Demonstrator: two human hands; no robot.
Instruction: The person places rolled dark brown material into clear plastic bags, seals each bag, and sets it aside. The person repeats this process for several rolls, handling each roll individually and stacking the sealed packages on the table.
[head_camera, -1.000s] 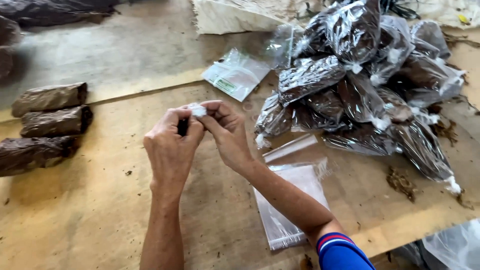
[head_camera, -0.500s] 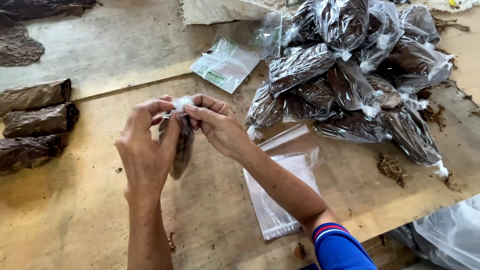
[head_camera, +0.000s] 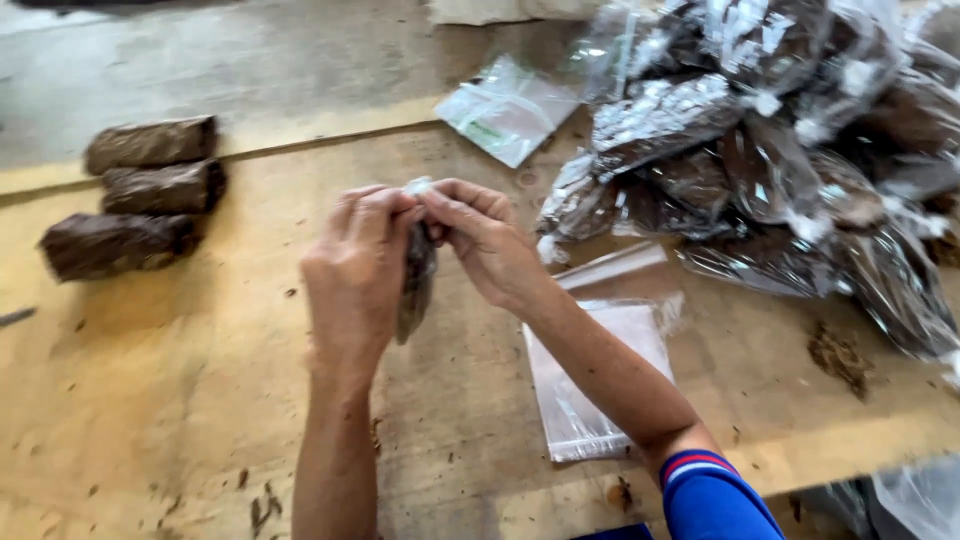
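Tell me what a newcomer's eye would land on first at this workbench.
First the two hands at centre: the left hand and right hand pinch the top of a small clear bag of dark brown stuff above the wooden table. Next, the shiny heap of filled bags at upper right, then three dark brown bundles at left.

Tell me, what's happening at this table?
Both hands, left and right, pinch the top of a small clear bag of dark brown stuff, which hangs between them. Filled bags are piled at the right, three brown bundles lie at the left, and empty bags lie flat under the right forearm.
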